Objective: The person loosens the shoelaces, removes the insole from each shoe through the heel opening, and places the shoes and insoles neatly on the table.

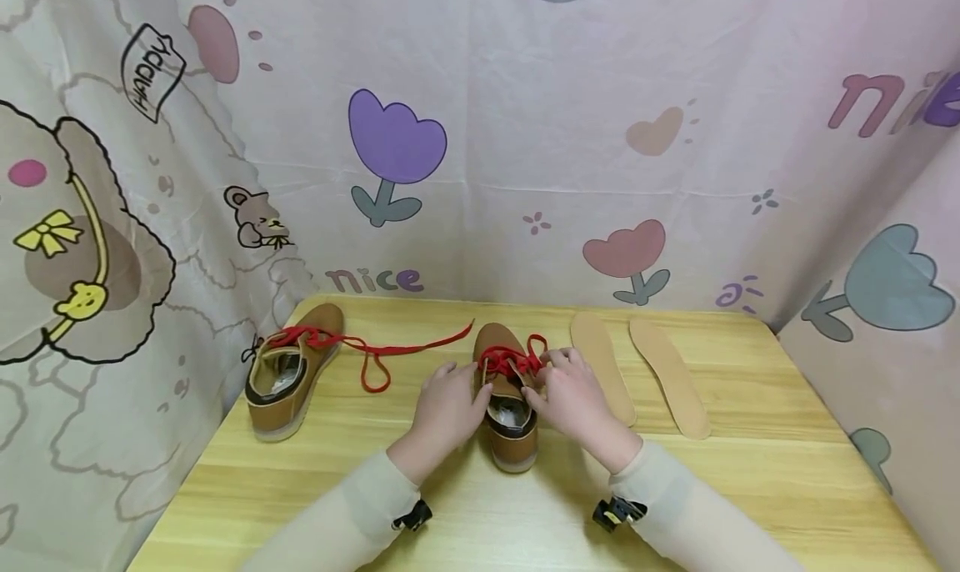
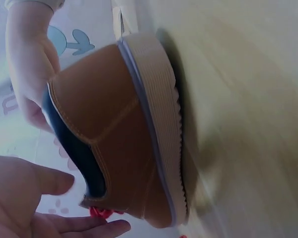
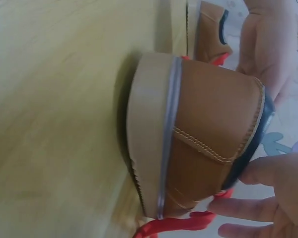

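Note:
A brown lace-up shoe [image 1: 514, 450] with a black collar and red laces stands upright on the table, heel toward me. My left hand [image 1: 448, 409] is at its left side. In the left wrist view that hand's thumb is apart from its extended fingers [image 2: 84, 225], which reach beside the red lace [image 2: 102, 212]. My right hand [image 1: 573, 397] is at the other side. Its thumb tip lies right at the collar [image 3: 246, 156], and its fairly straight fingers [image 3: 243, 208] are beside the red lace [image 3: 179, 224]. Crumpled clear material shows inside the shoe.
Another brown shoe [image 1: 279, 409] stands at the table's left, its long red lace [image 1: 408, 348] trailing rightward. Two tan insoles, a nearer one [image 1: 607, 372] and a farther one [image 1: 671, 380], lie to the right. Printed curtains [image 1: 495, 138] hang behind the wooden table [image 1: 772, 472].

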### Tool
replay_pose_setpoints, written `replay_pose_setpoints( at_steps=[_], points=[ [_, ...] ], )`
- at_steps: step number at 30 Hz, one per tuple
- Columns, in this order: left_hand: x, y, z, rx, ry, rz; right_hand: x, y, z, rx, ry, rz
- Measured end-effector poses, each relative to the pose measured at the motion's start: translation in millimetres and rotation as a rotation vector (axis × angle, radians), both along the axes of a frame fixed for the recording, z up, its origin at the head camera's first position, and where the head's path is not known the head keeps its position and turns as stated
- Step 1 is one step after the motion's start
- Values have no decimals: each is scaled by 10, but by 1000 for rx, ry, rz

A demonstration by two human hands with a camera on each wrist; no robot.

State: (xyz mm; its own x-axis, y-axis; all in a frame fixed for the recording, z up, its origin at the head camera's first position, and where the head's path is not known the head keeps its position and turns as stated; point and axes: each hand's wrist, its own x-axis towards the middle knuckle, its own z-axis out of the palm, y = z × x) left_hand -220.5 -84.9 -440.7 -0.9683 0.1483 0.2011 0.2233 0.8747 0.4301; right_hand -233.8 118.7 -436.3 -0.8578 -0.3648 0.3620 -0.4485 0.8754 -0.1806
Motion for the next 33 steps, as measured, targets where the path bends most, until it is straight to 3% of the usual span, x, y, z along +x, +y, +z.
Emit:
replay_pose_setpoints(
  at_steps=[5,21,33],
  points=[
    [29,18,-34,-6,55,-3,-10,-16,-43,20,5,18],
    [-80,2,-97,22,77,-37,-2,-81,-66,5,76,51],
    [-137,-20,-88,28,36,-48,-6,-97,-68,-23,18,46]
  ],
)
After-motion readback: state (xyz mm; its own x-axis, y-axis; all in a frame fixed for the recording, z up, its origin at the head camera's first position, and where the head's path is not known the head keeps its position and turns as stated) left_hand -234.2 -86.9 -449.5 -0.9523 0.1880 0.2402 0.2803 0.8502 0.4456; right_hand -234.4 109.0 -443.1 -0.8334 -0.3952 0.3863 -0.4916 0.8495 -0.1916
